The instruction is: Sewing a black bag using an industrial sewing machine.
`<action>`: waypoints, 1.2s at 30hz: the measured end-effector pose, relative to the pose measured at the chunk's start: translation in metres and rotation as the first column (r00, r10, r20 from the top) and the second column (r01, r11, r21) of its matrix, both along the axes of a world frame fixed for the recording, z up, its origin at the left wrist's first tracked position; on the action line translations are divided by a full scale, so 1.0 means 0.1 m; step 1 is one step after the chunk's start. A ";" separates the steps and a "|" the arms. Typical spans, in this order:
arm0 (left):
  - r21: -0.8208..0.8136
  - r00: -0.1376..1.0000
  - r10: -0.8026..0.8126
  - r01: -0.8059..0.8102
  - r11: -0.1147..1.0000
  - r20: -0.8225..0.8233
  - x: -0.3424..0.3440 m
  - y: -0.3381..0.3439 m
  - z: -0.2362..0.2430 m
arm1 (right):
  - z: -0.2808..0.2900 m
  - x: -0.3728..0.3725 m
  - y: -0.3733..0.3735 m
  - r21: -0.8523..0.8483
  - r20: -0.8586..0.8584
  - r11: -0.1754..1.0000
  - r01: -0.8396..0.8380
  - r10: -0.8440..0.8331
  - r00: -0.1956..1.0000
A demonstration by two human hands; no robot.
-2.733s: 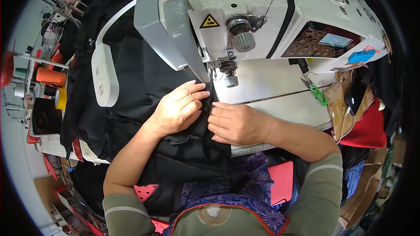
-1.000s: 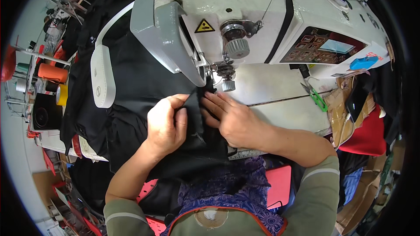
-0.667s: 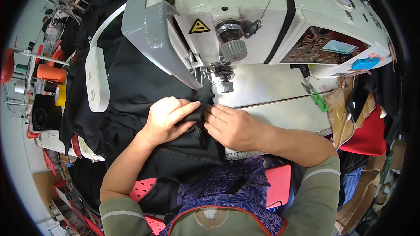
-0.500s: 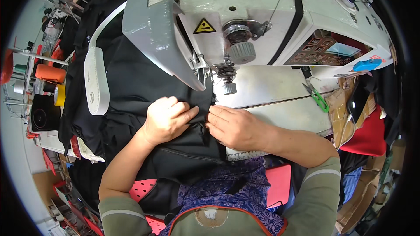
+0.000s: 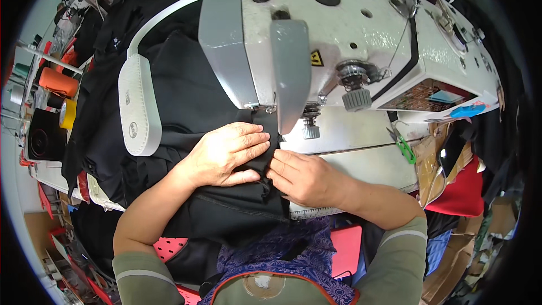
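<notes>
Black fabric (image 5: 186,87) spreads over the bed of a white and grey sewing machine (image 5: 333,34), and its right edge runs up beneath the machine's needle area. My left hand (image 5: 228,155) lies flat on this cloth with its fingers stretched to the right, just below the machine head. Close beside it, my right hand (image 5: 307,178) pinches the fabric's edge between thumb and bent fingers. The needle itself is hidden behind a grey guard (image 5: 291,73). Below my hands the cloth hangs in folds over the table's front edge.
A white gooseneck lamp (image 5: 138,104) curves down left of my left hand. Green-handled thread snips (image 5: 402,146) lie on the table to the right, near brown cardboard (image 5: 435,169) and red cloth (image 5: 460,192). Thread cones (image 5: 59,82) stand at far left.
My left hand has gone from curled, gripping the cloth, to lying flat on it. The right hand keeps its pinch. The grey guard now appears swung across the needle area, and the view has shifted.
</notes>
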State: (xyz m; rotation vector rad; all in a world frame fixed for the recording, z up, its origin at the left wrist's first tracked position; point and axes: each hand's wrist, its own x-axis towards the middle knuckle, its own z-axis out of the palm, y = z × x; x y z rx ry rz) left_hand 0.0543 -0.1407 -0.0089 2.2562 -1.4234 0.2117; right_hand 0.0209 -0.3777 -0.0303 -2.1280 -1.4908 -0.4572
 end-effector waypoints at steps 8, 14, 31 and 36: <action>0.039 0.999 -0.036 0.037 0.999 -0.027 0.04 0.01 -0.02 | 0.01 0.00 -0.04 -0.046 -0.045 0.999 -0.003 0.001 0.999; 0.065 1.000 0.000 -0.002 0.998 0.029 0.13 -0.02 -0.04 | 0.02 0.09 -0.07 -0.047 -0.103 0.999 0.017 -0.021 0.994; 0.103 0.996 0.064 -0.070 0.992 0.056 0.30 -0.02 -0.10 | -0.03 0.15 -0.08 -0.122 -0.206 0.985 0.120 -0.143 0.968; 0.082 0.991 0.105 -0.097 0.992 -0.089 0.28 0.00 -0.02 | 0.03 0.19 -0.07 -0.142 -0.155 0.978 0.153 -0.174 0.972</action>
